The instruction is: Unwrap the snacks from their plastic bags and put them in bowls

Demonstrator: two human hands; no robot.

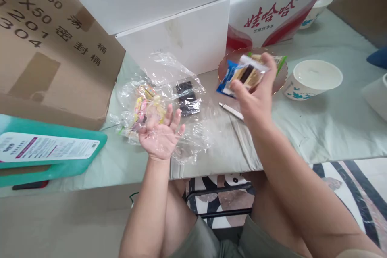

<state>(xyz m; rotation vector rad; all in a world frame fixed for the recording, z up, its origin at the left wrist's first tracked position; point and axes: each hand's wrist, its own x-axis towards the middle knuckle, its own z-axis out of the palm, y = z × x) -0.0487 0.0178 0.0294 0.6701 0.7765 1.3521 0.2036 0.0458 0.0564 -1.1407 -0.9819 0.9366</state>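
Observation:
My left hand (161, 135) is palm up inside a clear plastic bag (169, 96), fingers spread and holding nothing. The bag lies on the table and holds yellow and pink wrapped sweets (145, 107) and dark wrapped pieces (187, 98). My right hand (255, 96) is raised above the table, fingers closed on a small bundle of wrapped snack packets (244, 73), blue, white and brown. It holds them just over a brownish glass plate (279, 82). A green packet (281, 61) shows on the plate behind the hand.
A small white clip or blade (231, 111) lies on the pale tablecloth (332, 129). White bowls (314, 78) stand at right, stacked white boxes (187, 36) and a red-printed carton (272, 12) behind, a brown cardboard box (51, 48) and a teal package (45, 153) at left.

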